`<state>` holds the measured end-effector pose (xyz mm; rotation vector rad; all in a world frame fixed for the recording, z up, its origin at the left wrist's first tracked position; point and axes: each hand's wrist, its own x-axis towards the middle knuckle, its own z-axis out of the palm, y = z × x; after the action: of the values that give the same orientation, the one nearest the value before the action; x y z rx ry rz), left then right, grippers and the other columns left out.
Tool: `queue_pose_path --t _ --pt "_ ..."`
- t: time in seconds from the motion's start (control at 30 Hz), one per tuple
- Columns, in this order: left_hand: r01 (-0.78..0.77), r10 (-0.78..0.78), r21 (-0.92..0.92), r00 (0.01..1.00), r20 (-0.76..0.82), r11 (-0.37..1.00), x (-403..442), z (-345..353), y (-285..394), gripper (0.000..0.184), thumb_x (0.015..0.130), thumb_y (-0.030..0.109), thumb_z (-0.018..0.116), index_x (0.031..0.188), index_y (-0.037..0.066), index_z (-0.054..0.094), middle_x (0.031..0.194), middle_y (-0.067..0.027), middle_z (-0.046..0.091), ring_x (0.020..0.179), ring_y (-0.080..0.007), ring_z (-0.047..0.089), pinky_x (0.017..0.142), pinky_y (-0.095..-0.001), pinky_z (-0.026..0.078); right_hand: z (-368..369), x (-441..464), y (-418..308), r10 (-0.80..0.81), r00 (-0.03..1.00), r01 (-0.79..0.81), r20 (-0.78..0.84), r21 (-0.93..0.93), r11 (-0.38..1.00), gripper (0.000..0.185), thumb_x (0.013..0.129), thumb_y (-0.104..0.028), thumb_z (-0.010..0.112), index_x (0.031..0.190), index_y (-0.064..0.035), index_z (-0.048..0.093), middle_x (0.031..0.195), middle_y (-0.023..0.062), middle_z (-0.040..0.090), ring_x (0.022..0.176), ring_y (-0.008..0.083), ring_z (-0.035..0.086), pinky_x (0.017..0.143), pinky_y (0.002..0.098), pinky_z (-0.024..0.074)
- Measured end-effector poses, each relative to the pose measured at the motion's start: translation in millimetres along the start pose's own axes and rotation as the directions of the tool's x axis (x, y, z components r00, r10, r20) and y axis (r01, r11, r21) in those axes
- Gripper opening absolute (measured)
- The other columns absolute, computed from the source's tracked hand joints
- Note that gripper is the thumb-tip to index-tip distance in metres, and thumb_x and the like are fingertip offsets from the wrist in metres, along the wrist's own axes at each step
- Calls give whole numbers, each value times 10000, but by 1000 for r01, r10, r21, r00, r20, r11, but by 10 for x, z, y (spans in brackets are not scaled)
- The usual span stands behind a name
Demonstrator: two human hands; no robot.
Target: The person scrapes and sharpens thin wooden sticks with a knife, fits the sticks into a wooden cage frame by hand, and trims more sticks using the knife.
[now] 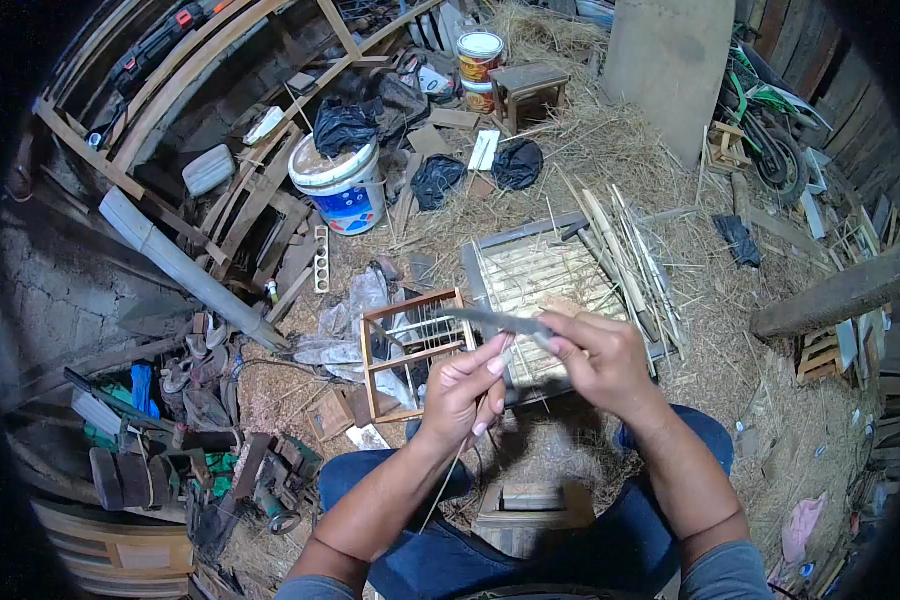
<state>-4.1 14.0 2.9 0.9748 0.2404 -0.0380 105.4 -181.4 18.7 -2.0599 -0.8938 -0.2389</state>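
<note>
My right hand (600, 362) is closed around the handle of a knife (500, 320), whose blade points left and looks blurred. In my left hand (464, 392), a thin strip of wood or cane (440, 492) is pinched, its tail hanging down toward my lap. The blade crosses just above the left fingertips, at the strip's upper end; whether they touch I cannot tell. Just beyond my left hand stands a small wooden frame with thin bars (369, 352). A slatted panel (505, 262) lies on the ground behind both hands.
Long thin sticks (620, 255) lie across the panel's right side. Farther back are a white bucket (335, 190), black plastic bags (517, 165) and a small wooden stool (530, 78). Scrap wood and tools crowd the left; a post (835, 290) juts in from the right. Straw covers the floor.
</note>
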Motion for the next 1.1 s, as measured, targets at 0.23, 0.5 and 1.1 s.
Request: queue_pose_path --t 0.23,0.5,1.1 --pt "64 -63 67 998 -20 996 -30 29 36 305 1078 179 597 1236 -64 690 632 -60 636 370 -65 435 376 -212 335 -32 -24 -105 -122 992 122 14 -7 993 242 898 -192 745 1130 -143 792 716 56 697 618 237 684 561 378 524" --pt "103 -106 -55 993 -56 993 44 55 39 291 1080 180 589 1197 -72 675 622 -54 623 356 -69 429 369 -216 346 76 -32 -16 -88 996 88 2 0 996 250 901 -214 745 1144 -161 775 716 58 684 631 251 686 560 377 520" --pt "127 -127 -123 992 11 984 -27 52 93 373 1065 140 588 1395 -32 615 599 -29 577 355 -69 403 369 -228 345 39 -32 42 -18 999 19 33 -39 999 244 924 -222 731 1155 -185 798 709 31 719 585 195 683 518 355 503"
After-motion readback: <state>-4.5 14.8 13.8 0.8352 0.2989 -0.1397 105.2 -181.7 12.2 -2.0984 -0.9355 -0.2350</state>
